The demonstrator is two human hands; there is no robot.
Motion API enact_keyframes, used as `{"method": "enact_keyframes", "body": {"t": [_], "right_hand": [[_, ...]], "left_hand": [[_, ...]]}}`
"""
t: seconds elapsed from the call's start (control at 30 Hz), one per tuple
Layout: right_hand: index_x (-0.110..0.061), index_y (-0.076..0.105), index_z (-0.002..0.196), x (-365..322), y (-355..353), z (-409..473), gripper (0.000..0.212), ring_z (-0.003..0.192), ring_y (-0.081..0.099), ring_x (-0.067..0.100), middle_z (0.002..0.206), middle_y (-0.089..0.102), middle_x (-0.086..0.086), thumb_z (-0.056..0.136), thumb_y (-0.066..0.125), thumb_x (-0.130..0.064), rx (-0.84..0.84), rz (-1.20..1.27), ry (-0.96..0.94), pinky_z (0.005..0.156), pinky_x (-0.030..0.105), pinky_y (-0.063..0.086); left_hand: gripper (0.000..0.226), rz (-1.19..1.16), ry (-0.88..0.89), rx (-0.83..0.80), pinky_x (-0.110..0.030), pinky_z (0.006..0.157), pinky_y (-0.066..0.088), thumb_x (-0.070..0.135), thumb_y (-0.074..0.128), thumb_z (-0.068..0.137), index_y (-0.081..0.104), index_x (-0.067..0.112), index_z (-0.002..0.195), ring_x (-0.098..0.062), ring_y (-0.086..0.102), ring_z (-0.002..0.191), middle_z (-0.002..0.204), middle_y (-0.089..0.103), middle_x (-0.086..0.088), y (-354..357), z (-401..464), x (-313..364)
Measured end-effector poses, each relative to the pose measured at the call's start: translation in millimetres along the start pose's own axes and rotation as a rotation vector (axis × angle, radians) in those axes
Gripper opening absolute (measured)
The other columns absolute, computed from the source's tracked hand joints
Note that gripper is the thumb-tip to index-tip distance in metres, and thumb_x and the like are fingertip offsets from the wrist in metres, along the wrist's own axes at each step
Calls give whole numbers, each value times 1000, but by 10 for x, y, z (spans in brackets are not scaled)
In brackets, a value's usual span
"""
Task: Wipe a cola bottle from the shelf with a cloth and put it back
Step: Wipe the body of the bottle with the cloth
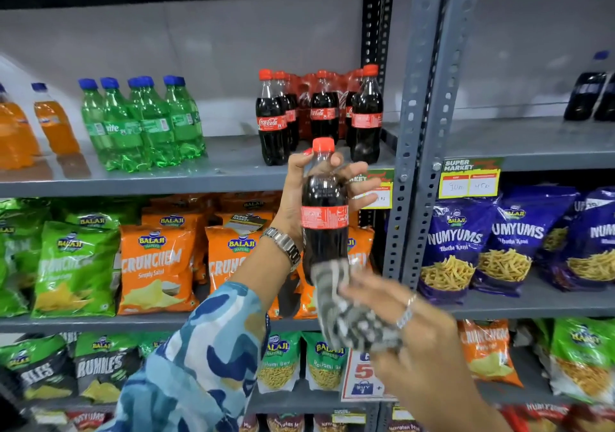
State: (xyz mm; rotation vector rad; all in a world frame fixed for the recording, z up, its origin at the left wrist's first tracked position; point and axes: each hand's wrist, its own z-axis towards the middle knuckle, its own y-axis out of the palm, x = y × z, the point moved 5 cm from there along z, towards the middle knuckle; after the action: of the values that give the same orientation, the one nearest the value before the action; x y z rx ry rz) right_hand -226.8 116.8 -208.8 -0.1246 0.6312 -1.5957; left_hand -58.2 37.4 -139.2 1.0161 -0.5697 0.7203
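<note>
A cola bottle (324, 212) with a red cap and red label stands upright in the air in front of the shelves. My left hand (299, 195) grips its neck and upper body from behind. My right hand (409, 335) holds a black-and-white patterned cloth (346, 312) pressed against the bottle's lower part; the cloth and this hand are motion-blurred. On the upper grey shelf (206, 178) behind, several more cola bottles (319, 112) stand in a group, with a gap at the front just behind the held bottle.
Green soda bottles (143, 122) and orange soda bottles (36, 125) stand left on the same shelf. A grey perforated upright (429, 115) divides the racks. Crisp bags (159, 265) fill the shelves below; blue snack bags (499, 242) lie at right.
</note>
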Motion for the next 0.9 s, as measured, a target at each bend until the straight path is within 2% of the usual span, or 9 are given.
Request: {"method": "enact_keyframes", "body": {"t": [0.07,0.2,0.3,0.37,0.43,0.5,0.67,0.77,0.9], "right_hand": [[-31,65,125,-68,-90,-52,66,117,55,-5,120,61,-15,65,42,-15,-7,43,-23,72,27,67],[-11,62,128,-162,-202,285,55,123,59,14,127,66,4,75,54,-4,151,-27,-53,113,26,45],[-4,74,122,-127,-27,422,63,124,64,30,127,71,13,62,70,14,54,-316,-64,122,30,30],[-9,82,108,-112,149,226,55,109,74,31,116,78,12,56,73,5,-102,-446,-155,110,33,48],[-20,86,96,-102,236,16,55,92,80,20,102,83,2,43,84,-7,-278,-405,-182,76,38,66],[-28,86,93,-120,187,-16,63,83,80,13,95,83,-6,32,83,-14,-336,-309,-161,55,27,67],[-7,80,113,-212,-1,325,63,117,67,28,118,77,13,51,81,5,-89,-357,-160,112,32,45],[-9,84,105,-123,213,281,76,108,74,32,115,79,14,32,97,6,-240,-502,-135,87,55,59],[-20,87,88,-83,337,53,62,88,80,21,95,84,3,27,98,-8,-365,-448,-170,66,40,67]], "left_hand": [[25,-6,9,36,-42,74,57,37,68,62,66,13,68,-30,70,80,84,73,-8,-33,-9,15],[27,49,10,99,-42,80,55,39,61,66,68,13,72,-27,70,81,88,73,-7,-53,46,-4],[28,96,14,92,-42,84,53,38,65,66,69,13,80,-26,70,84,89,73,-5,-43,94,-12],[27,118,27,113,-41,84,53,36,63,69,70,13,81,-24,69,81,87,73,-4,-80,84,11],[24,134,41,149,-42,87,52,33,59,76,70,12,81,-23,69,79,87,72,-5,-140,52,44],[23,133,47,171,-43,89,50,30,55,81,69,12,82,-22,69,79,88,72,-5,-192,28,72],[22,166,63,134,-43,90,51,32,62,76,69,13,85,-22,68,84,92,71,-4,-168,29,126],[21,201,73,124,-41,88,52,28,58,77,71,13,84,-21,69,83,91,72,-4,-130,30,153],[23,204,71,148,-41,90,49,26,52,82,70,12,84,-20,69,81,88,72,-3,-151,1,204]]}}
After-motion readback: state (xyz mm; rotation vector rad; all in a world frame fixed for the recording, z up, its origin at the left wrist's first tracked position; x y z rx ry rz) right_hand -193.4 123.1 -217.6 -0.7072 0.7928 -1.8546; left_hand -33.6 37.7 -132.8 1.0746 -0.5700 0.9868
